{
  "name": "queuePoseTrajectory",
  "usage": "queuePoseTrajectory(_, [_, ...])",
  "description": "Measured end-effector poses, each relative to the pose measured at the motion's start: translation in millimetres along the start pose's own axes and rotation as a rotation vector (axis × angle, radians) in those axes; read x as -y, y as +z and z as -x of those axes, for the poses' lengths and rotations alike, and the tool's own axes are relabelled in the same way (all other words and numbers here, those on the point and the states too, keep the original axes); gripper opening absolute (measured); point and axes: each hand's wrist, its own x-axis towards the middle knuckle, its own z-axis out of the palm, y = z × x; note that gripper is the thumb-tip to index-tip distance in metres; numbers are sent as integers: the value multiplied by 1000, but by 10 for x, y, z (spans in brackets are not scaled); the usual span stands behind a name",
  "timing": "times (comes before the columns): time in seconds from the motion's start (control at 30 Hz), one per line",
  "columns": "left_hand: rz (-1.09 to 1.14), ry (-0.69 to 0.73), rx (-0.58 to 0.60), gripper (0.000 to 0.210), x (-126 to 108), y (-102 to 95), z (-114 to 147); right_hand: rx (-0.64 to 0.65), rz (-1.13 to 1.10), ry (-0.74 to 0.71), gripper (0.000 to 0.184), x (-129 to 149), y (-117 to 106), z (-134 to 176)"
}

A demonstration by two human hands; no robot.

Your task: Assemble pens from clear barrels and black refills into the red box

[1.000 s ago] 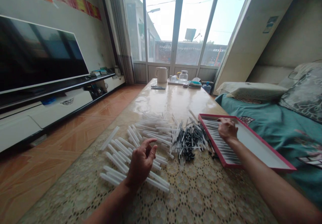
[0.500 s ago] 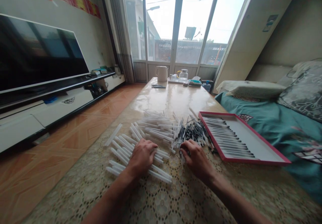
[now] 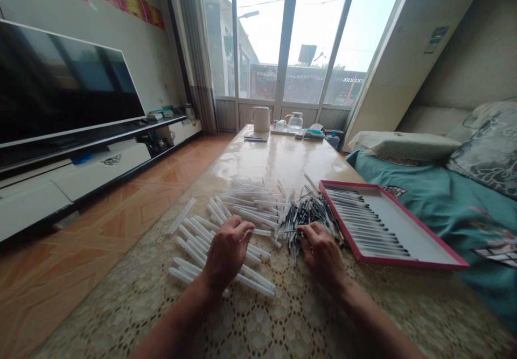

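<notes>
White tube [image 3: 262,232] was pinched between thumb and fingers of the left hand [image 3: 228,248], free end sticking out rightward into the gap between the hands. Dark rod [image 3: 290,232], much thinner, looked pinched in the right hand [image 3: 323,248] and ran leftward into the same gap. Key relation: tube end and rod tip faced each other, near but apart, roughly in line by the look of it. Left hand nearer the tube, right hand nearer the rod. Both long axes ran side to side, from one hand toward the other, close to level in view; couldn't tell any tilt toward or away from the camera. Tube pointed right, rod pointed left. How much of either sat back inside the grip was hidden. Loose white tubes [image 3: 254,216] spread around and beyond the left hand, several slanted. Heap of dark rods [image 3: 309,208] lay just beyond the right hand, crisscrossed, no common direction. Red-rimmed box [image 3: 416,222] was right of the right hand, apart from it, with a row of sticks [image 3: 365,222] side by side, dark ends to the right.
</notes>
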Motion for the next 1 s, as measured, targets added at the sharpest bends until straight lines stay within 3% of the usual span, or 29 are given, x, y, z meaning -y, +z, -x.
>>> queuePoseTrajectory(0.13, [242,-110,-138,20,-44,12,28,-30,95,8,26,-28,21,-49])
queuePoseTrajectory(0.37, [743,-298,-99,15,-97,146,26,-64,138,-13,13,-100,108,-65])
queuePoseTrajectory(0.47, [826,-352,-103,15,-119,164,21,-116,100,-33,12,-73,46,-62])
queuePoseTrajectory(0.53, [842,-371,-118,31,-138,144,22,-163,47,-50,10,-21,-13,-49])
queuePoseTrajectory(0.63, [897,-415,-171,77,-147,91,7,-185,-108,-86,11,99,-68,3])
queuePoseTrajectory(0.7, [989,-471,-197,87,-129,61,-19,-162,-209,-126,12,194,-76,53])
queuePoseTrajectory(0.77, [1124,-551,-207,72,-97,44,-50,-142,-265,-174,11,285,-78,102])
queuePoseTrajectory(0.9, [1344,-708,-218,19,-49,51,-80,-142,-293,-245,12,407,-99,161])
queuePoseTrajectory(1.0, [1395,-750,-212,4,-53,76,-70,-120,-281,-269,12,438,-112,172])
